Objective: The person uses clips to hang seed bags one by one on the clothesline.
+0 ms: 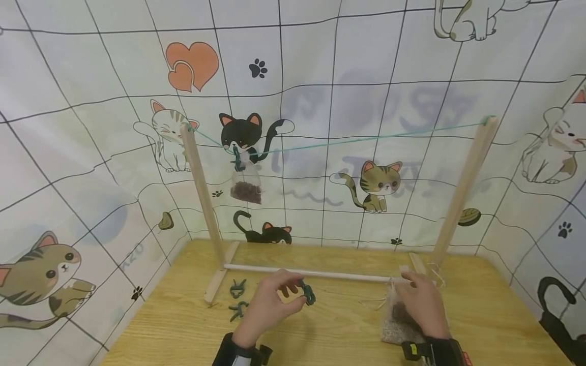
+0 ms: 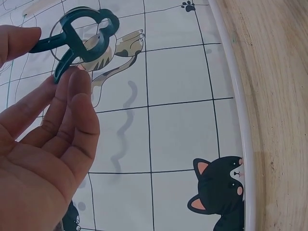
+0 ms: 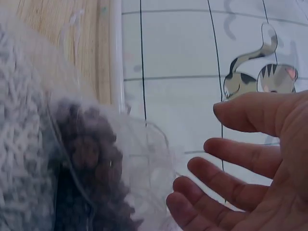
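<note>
Left hand (image 1: 267, 307) pinches dark green clothes peg (image 1: 308, 293) between thumb and fingertips, above wooden table (image 1: 339, 325). Right hand (image 1: 421, 302), fingers relaxed and apart, rests over clear bag of brown pellets (image 1: 397, 320) near white rod (image 1: 316, 274).

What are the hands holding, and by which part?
The left hand pinches a green clip by its handle ends. The right hand rests open on a bag.
</note>
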Tool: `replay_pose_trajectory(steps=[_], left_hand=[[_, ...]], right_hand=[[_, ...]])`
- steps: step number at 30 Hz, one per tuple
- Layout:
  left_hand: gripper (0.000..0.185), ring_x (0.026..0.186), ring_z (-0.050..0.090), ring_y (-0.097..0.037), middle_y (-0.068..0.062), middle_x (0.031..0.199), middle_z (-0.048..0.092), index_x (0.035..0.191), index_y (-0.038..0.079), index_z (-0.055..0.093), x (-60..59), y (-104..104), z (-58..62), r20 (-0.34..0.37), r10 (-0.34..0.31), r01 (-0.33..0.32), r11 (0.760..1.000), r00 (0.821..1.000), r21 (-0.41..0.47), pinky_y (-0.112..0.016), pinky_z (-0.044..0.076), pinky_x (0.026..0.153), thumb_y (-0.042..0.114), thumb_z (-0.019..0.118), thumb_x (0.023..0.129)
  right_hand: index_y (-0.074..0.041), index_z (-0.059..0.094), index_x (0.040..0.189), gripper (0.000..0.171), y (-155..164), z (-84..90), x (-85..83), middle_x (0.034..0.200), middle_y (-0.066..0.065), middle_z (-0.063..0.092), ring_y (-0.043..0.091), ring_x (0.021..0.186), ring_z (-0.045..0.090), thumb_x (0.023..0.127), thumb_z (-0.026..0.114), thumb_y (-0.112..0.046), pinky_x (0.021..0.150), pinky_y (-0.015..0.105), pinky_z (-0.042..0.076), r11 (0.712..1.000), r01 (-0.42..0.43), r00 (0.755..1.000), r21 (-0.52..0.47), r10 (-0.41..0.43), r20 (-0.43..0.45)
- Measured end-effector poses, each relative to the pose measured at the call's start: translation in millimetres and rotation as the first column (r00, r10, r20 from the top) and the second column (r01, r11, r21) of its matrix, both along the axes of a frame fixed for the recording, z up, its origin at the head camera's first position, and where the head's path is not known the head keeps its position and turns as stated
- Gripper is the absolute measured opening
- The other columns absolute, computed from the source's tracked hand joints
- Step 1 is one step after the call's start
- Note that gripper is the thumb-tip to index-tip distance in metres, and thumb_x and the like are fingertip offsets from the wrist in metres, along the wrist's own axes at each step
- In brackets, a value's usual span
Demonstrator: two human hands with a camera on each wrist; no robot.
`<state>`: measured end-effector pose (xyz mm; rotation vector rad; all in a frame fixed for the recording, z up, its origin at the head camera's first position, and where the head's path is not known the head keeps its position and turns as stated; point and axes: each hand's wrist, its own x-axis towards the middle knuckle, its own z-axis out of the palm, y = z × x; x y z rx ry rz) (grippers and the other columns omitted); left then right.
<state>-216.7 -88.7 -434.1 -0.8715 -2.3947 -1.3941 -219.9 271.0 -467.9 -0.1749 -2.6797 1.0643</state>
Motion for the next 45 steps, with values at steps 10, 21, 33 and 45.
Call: replay_pose_trajectory(steps=[10, 21, 33, 45], left_hand=[[0.033, 0.084, 0.066, -0.012, 0.001, 0.096, 0.071, 0.119, 0.014, 0.075, -0.5, 0, -0.3, 0.017, 0.011, -0.011, 1.000, 1.000, -0.009, -0.027, 0.055, 0.072, 0.014, 0.083, 0.087], [0.032, 0.084, 0.066, -0.013, -0.001, 0.096, 0.071, 0.118, 0.014, 0.075, 0.9, 0, 2.0, 0.008, 0.008, -0.008, 1.000, 1.000, -0.020, -0.027, 0.055, 0.071, 0.015, 0.083, 0.087], [0.032, 0.084, 0.067, -0.014, 0.001, 0.097, 0.071, 0.119, 0.011, 0.075, 7.5, -1, 11.1, -0.029, 0.015, -0.014, 1.000, 0.999, 0.017, -0.030, 0.057, 0.072, 0.013, 0.083, 0.087], [0.034, 0.080, 0.068, -0.016, -0.004, 0.095, 0.073, 0.119, 0.005, 0.074, 0.8, -13, 47.8, -0.194, 0.022, -0.018, 1.000, 0.981, 0.023, -0.032, 0.058, 0.070, 0.008, 0.083, 0.085]], right_hand=[[0.019, 0.055, 0.133, 0.050, 24, -12.0, -1.5, 0.122, 0.040, 0.063, 0.053, 0.105, 0.066, 0.101, 0.062, -0.019, 0.088, 0.062, 0.054, 0.997, 0.023, 1.000, 0.077, -0.024, 0.008], [0.016, 0.061, 0.127, 0.043, 25, -8.8, 1.0, 0.110, 0.032, 0.069, 0.049, 0.103, 0.066, 0.100, 0.065, -0.017, 0.088, 0.060, 0.053, 0.998, 0.001, 1.000, 0.056, -0.002, 0.025], [0.002, 0.077, 0.107, 0.019, 3, 26.8, 14.6, 0.098, 0.016, 0.076, 0.026, 0.087, 0.069, 0.096, 0.072, -0.012, 0.069, 0.033, 0.053, 0.999, -0.012, 0.996, 0.038, 0.015, -0.091], [-0.001, 0.080, 0.105, 0.015, -33, 61.9, 9.9, 0.091, 0.010, 0.078, 0.020, 0.078, 0.070, 0.094, 0.076, -0.010, 0.063, 0.023, 0.052, 0.996, -0.081, 0.942, 0.036, 0.089, -0.323]])
